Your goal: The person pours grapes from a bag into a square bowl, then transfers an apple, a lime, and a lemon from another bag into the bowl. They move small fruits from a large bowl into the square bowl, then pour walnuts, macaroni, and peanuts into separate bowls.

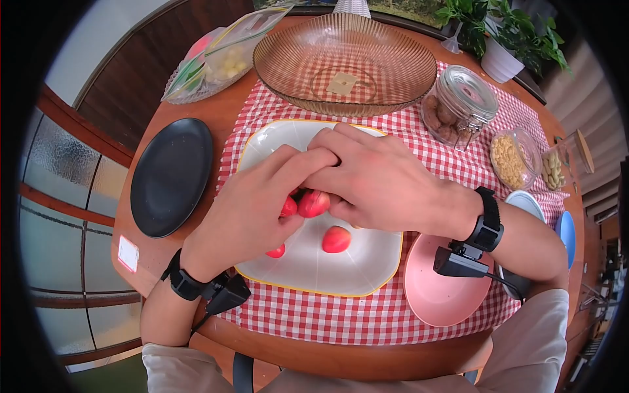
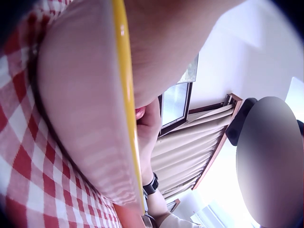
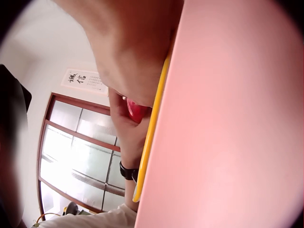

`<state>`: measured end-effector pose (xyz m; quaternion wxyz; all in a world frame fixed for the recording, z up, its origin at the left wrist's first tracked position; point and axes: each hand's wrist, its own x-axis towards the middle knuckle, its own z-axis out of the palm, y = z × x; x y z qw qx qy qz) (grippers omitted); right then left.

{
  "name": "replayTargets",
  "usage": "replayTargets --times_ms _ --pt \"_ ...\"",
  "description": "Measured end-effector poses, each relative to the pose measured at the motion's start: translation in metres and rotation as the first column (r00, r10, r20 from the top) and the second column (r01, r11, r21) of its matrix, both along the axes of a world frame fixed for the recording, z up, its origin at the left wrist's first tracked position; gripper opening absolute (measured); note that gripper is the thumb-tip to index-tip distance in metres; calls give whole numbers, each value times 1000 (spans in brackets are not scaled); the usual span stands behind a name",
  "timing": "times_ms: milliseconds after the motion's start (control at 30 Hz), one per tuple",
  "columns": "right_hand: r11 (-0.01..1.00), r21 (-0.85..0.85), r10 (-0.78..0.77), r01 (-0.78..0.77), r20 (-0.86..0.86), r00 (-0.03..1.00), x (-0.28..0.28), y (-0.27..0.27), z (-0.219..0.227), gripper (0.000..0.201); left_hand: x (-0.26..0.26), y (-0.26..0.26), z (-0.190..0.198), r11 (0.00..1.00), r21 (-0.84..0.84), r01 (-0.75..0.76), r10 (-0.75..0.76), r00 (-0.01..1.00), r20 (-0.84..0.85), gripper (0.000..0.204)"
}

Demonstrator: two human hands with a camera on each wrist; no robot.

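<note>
Both hands meet over a white plate with a yellow rim (image 1: pixel 308 278). My left hand (image 1: pixel 252 203) curls around small red fruits; one red fruit (image 1: pixel 313 204) shows between the two hands. The right hand (image 1: pixel 373 173) has its fingers bent and its thumb against that same fruit, knuckles overlapping the left fingers. Much of the grip is hidden under the hands. A loose red-and-yellow fruit (image 1: pixel 336 239) lies on the plate, and another red fruit (image 1: pixel 276 251) peeks out below the left hand. In the right wrist view, a glossy red fruit (image 3: pixel 137 110) sits at the left hand's fingers.
A pink bowl (image 1: pixel 445 288) stands right of the plate, a black oval plate (image 1: pixel 171 177) to its left. Behind are a large ribbed amber bowl (image 1: pixel 282 75), a walnut jar (image 1: pixel 458 105) and zip bags (image 1: pixel 229 59). A checked cloth (image 1: pixel 301 321) lies underneath.
</note>
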<state>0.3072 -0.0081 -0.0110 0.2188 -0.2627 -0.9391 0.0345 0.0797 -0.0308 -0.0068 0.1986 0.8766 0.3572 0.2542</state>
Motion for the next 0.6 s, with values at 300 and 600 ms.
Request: replayTargets --times_ms 300,600 --pt "982 37 186 -183 -273 944 1 9 0 24 -7 8 -1 991 64 117 -127 976 175 64" --pt "937 -176 273 -300 -161 948 4 4 1 62 -4 6 -3 988 34 154 -157 979 129 82"
